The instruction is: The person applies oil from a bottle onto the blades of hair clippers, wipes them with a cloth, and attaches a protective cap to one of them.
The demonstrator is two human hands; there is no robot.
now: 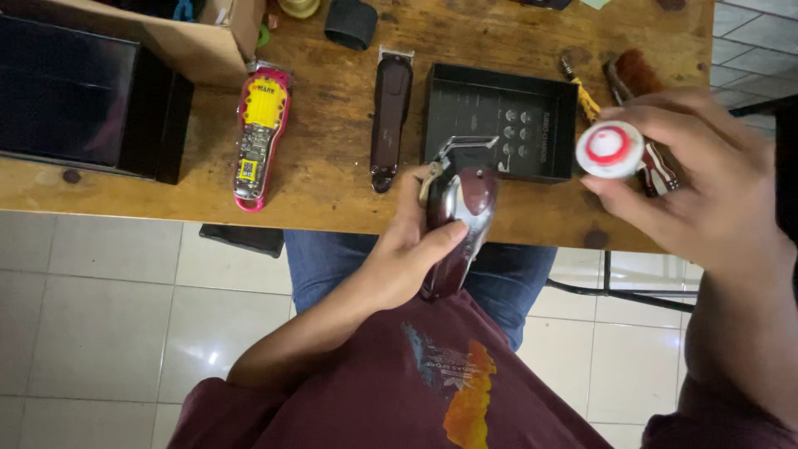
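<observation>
Left grip (416,241) holds my maroon hair clipper (461,220), right grip (690,183) closes on a small white-red bottle (609,149) above the surface (332,166).

Cardboard box (179,37) cut off, contents perhaps tools.

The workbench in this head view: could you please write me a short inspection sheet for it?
Surface: worn wooden table, stained.
Job's things: maroon hair clipper in left hand; small white-and-red round cap or bottle in right hand.
Clutter: dark clipper, yellow-and-pink clipper, black tray, cardboard box, brushes.
Grippers: both hands closed on their items.
Cables: nothing seen.
Surroundings: tiled floor.
</observation>
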